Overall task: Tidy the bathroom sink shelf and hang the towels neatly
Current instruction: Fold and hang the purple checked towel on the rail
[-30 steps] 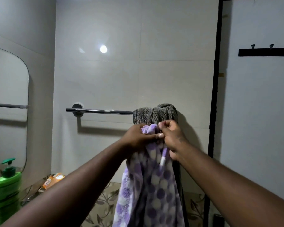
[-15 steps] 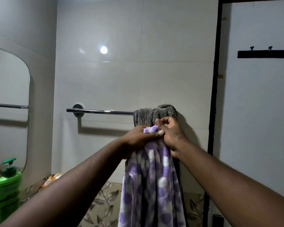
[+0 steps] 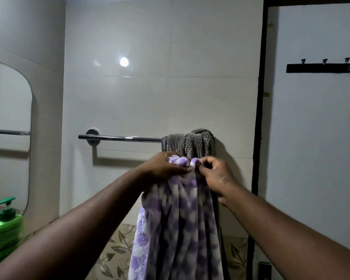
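A purple and white dotted towel hangs bunched in front of me, just below the chrome towel rail. My left hand grips its gathered top edge from the left. My right hand pinches the same top edge from the right, fingers curled. A grey ribbed towel is draped bunched over the right end of the rail, directly behind and above both hands.
A green pump bottle stands at the lower left below a mirror. A black hook rack is mounted on the right wall past a dark door frame. The rail's left half is bare.
My hands have drawn slightly apart along the dotted towel's top edge. The right hand dropped a little below the grey towel.
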`<move>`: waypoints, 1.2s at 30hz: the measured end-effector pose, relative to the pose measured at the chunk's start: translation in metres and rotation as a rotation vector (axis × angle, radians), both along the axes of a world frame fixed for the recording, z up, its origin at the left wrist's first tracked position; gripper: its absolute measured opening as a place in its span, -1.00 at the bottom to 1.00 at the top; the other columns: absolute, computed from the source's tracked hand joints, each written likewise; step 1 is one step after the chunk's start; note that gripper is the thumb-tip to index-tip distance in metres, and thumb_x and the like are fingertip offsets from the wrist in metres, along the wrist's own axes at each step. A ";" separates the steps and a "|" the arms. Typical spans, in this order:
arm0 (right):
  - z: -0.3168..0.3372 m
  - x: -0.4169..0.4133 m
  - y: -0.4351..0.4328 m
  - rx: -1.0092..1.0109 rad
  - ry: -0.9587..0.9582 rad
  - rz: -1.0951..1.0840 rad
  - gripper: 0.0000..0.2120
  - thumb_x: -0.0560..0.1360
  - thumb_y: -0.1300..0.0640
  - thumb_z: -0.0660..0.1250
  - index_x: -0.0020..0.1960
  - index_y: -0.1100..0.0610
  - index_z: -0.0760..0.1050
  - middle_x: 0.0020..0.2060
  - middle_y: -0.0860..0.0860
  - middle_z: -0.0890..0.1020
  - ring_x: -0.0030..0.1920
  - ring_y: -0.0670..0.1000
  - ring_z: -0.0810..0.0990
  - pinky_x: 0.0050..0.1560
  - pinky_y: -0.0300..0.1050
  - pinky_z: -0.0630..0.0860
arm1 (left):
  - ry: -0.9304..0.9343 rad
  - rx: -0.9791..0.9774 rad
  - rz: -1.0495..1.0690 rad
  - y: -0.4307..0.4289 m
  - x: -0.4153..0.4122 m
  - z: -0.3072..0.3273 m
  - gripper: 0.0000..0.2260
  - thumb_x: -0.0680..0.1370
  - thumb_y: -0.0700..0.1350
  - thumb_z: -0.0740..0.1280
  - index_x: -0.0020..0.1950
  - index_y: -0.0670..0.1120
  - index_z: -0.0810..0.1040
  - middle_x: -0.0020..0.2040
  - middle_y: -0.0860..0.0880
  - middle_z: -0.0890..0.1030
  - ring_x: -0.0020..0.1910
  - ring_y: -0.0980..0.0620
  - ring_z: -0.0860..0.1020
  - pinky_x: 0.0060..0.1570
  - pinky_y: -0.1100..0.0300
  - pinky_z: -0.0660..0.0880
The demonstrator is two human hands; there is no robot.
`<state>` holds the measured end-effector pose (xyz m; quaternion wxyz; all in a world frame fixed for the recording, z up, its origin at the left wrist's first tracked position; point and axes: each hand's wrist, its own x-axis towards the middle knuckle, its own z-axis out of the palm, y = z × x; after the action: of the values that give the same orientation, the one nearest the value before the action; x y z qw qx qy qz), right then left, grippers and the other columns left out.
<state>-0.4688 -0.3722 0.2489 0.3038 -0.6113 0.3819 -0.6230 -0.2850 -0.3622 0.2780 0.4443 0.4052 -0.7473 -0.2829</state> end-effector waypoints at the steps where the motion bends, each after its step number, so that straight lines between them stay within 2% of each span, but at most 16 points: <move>1: 0.004 0.004 0.001 -0.030 0.006 0.017 -0.92 0.53 0.19 0.44 -0.13 0.18 0.65 -0.19 0.17 0.71 -0.19 0.04 0.59 -0.08 0.07 0.59 | -0.027 0.014 -0.053 0.001 -0.004 -0.003 -0.60 0.35 0.04 0.58 0.02 -0.21 0.63 -0.13 -0.07 0.68 -0.16 0.10 0.54 -0.04 0.15 0.54; 3: 0.013 0.010 0.004 -0.072 0.012 0.043 -0.97 0.51 0.26 0.45 -0.08 0.22 0.67 -0.11 0.22 0.73 -0.15 0.05 0.62 0.01 0.10 0.62 | 0.001 -0.023 -0.021 0.002 -0.010 -0.004 -0.76 0.45 -0.08 0.55 -0.06 -0.21 0.62 -0.19 -0.06 0.62 -0.22 0.10 0.50 -0.17 0.22 0.50; 5: 0.016 0.012 0.005 -0.086 0.016 0.005 -0.97 0.48 0.29 0.47 -0.09 0.21 0.64 -0.21 0.17 0.70 -0.21 0.03 0.60 -0.11 0.02 0.61 | 0.047 -0.100 0.085 0.005 -0.012 -0.001 -0.84 0.45 -0.11 0.52 -0.15 -0.16 0.60 -0.27 -0.04 0.56 -0.29 0.10 0.44 -0.27 0.23 0.42; 7: 0.011 0.010 0.002 -0.045 0.092 -0.034 -0.93 0.48 0.30 0.46 -0.09 0.20 0.59 -0.28 0.11 0.65 -0.29 -0.01 0.55 -0.25 -0.09 0.54 | 0.112 -0.145 0.187 0.003 -0.009 0.001 -0.78 0.31 -0.03 0.49 -0.19 -0.16 0.66 -0.31 -0.02 0.63 -0.31 0.09 0.51 -0.22 0.17 0.47; 10: -0.011 0.005 -0.002 0.090 0.260 0.033 -0.98 0.51 0.33 0.40 -0.09 0.26 0.60 -0.17 0.24 0.71 -0.24 0.05 0.60 -0.15 0.08 0.63 | 0.254 -0.153 0.316 0.000 -0.001 0.002 -0.64 0.26 0.11 0.46 -0.11 -0.12 0.70 -0.24 0.00 0.74 -0.27 0.10 0.60 -0.08 0.06 0.60; 12: -0.021 0.003 -0.002 0.161 0.149 0.067 -0.87 0.54 0.22 0.43 -0.19 0.18 0.59 -0.32 0.16 0.68 -0.35 0.02 0.56 -0.26 0.02 0.56 | 0.244 -0.169 0.403 0.001 0.006 0.003 -0.61 0.26 0.23 0.48 -0.11 -0.04 0.72 -0.22 0.04 0.75 -0.23 0.12 0.65 -0.01 0.01 0.62; 14: -0.020 0.002 -0.005 0.133 -0.005 0.006 -0.80 0.54 0.13 0.44 -0.24 0.13 0.56 -0.39 0.07 0.58 -0.40 -0.02 0.45 -0.33 -0.08 0.46 | 0.150 -0.115 0.352 0.002 0.010 0.002 -0.64 0.31 0.19 0.54 -0.11 -0.07 0.71 -0.21 0.03 0.75 -0.24 0.11 0.63 -0.05 0.03 0.63; 17: -0.002 0.012 -0.003 0.058 -0.073 0.095 -0.85 0.52 0.11 0.46 -0.21 0.10 0.63 -0.24 0.13 0.68 -0.25 0.04 0.60 -0.13 0.06 0.63 | 0.005 0.014 -0.006 0.012 0.001 0.001 -0.78 0.44 -0.03 0.58 -0.03 -0.10 0.65 -0.16 0.04 0.68 -0.16 0.11 0.58 -0.10 0.18 0.55; 19: 0.011 0.021 0.005 0.061 -0.117 0.220 -0.88 0.51 0.17 0.45 -0.20 0.11 0.62 -0.20 0.16 0.69 -0.29 0.02 0.62 -0.16 -0.03 0.63 | 0.000 0.007 -0.164 0.013 -0.007 -0.001 -0.81 0.50 -0.19 0.51 0.07 -0.17 0.61 -0.07 -0.03 0.65 -0.10 0.08 0.56 -0.02 0.20 0.54; 22: 0.020 0.019 0.014 0.111 -0.186 0.301 -0.73 0.33 0.03 0.58 -0.14 0.14 0.57 -0.14 0.26 0.68 -0.19 0.09 0.65 0.00 0.09 0.65 | 0.066 -0.044 0.001 0.011 -0.006 0.000 -0.88 0.53 -0.20 0.48 0.03 -0.21 0.65 -0.15 -0.03 0.64 -0.18 0.10 0.54 -0.10 0.20 0.52; 24: 0.015 0.011 0.018 0.165 -0.112 0.315 -0.61 0.27 -0.02 0.60 -0.07 0.14 0.52 -0.15 0.21 0.68 -0.17 0.06 0.65 -0.05 0.01 0.65 | 0.175 -0.059 0.065 0.010 -0.001 0.000 -0.97 0.52 -0.21 0.48 -0.07 -0.16 0.66 -0.22 -0.02 0.64 -0.25 0.10 0.55 -0.18 0.24 0.52; 28: -0.008 0.005 0.031 0.295 0.087 0.389 -0.92 0.52 0.20 0.44 -0.08 0.16 0.55 -0.24 0.10 0.67 -0.39 -0.09 0.61 -0.46 -0.32 0.49 | 0.435 -0.095 0.278 0.006 0.006 0.002 -0.93 0.41 -0.19 0.51 -0.21 -0.11 0.63 -0.30 -0.05 0.63 -0.30 0.03 0.55 -0.22 0.17 0.50; 30: -0.011 0.007 0.023 0.246 -0.004 0.285 -0.88 0.55 0.20 0.42 -0.16 0.14 0.54 -0.25 0.11 0.66 -0.34 -0.03 0.59 -0.35 -0.27 0.55 | 0.416 -0.047 0.241 0.005 0.011 0.003 -0.93 0.42 -0.19 0.51 -0.15 -0.12 0.65 -0.28 -0.05 0.67 -0.27 0.00 0.59 -0.21 0.17 0.54; 33: 0.002 0.010 0.009 0.117 -0.114 0.087 -0.81 0.54 0.19 0.43 -0.24 0.11 0.55 -0.26 0.12 0.64 -0.22 0.05 0.56 -0.13 -0.01 0.57 | 0.098 -0.013 0.036 0.010 0.010 0.006 -0.58 0.34 -0.09 0.58 0.18 0.02 0.61 -0.09 0.02 0.71 -0.14 0.09 0.62 -0.01 0.22 0.57; 35: 0.014 0.016 0.006 0.071 -0.027 0.062 -0.80 0.55 0.22 0.41 -0.24 0.09 0.56 -0.24 0.14 0.65 -0.23 0.06 0.57 -0.15 0.05 0.59 | -0.018 -0.039 -0.071 0.009 0.001 0.007 -0.19 0.35 -0.11 0.62 0.52 0.14 0.33 0.15 -0.01 0.70 -0.01 0.15 0.61 0.23 0.22 0.52; 36: 0.019 0.018 0.007 0.077 -0.014 0.092 -0.81 0.56 0.24 0.40 -0.23 0.09 0.56 -0.23 0.14 0.66 -0.27 0.05 0.58 -0.21 0.00 0.60 | -0.049 -0.056 -0.100 0.009 -0.003 0.007 -0.15 0.38 -0.15 0.61 0.56 0.12 0.27 0.20 -0.05 0.68 0.01 0.15 0.60 0.28 0.18 0.51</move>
<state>-0.4504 -0.3651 0.2675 0.3581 -0.6117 0.3750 -0.5975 -0.2881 -0.3534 0.2848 0.4223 0.3615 -0.7849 -0.2735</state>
